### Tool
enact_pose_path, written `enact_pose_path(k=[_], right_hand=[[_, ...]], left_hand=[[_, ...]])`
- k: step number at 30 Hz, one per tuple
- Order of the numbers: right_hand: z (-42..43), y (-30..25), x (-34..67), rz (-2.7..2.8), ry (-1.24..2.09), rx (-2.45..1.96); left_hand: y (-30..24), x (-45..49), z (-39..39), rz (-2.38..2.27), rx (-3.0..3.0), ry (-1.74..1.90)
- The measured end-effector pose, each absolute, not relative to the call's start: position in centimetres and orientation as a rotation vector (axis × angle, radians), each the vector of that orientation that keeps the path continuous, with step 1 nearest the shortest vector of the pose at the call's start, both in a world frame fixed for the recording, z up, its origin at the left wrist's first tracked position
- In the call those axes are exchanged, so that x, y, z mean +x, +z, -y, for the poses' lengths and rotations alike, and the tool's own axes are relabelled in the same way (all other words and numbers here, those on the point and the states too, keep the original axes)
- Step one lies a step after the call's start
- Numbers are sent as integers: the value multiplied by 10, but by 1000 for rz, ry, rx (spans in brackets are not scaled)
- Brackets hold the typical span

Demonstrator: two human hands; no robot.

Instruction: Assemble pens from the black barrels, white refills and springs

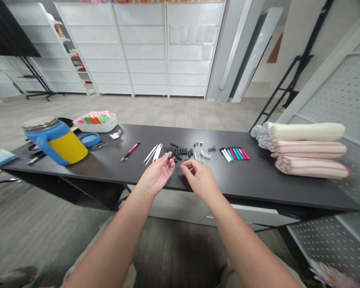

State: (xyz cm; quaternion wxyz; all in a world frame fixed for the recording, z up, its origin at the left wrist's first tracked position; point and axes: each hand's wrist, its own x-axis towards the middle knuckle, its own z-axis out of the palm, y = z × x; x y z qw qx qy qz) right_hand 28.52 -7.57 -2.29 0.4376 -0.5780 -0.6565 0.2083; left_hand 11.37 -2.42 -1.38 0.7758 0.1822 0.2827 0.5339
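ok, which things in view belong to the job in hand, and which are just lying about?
Likely the job:
dark piece in the left hand
black parts
white sticks
small pale parts
metal bits
coloured tubes
possibly the pen

Likely just lying about:
mug
blue lid
white basket
rolled towels

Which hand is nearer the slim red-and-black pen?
Left. The left hand is to the right of the pen; the right hand is farther right, beyond the left.
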Motion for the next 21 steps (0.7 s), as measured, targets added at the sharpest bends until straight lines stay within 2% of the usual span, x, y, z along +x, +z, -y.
enact_pose_path(k=[5,14,21], right_hand=[[76,-22,286,1620,537,-1450],[76,-20,287,1581,578,-1468],[74,-23,289,1557,647,-1485]], left_hand=[[-11,117,21,-583,292,1196],[-16,124,26,-650,544,1137],[-8,122,26,-651,527,1037]])
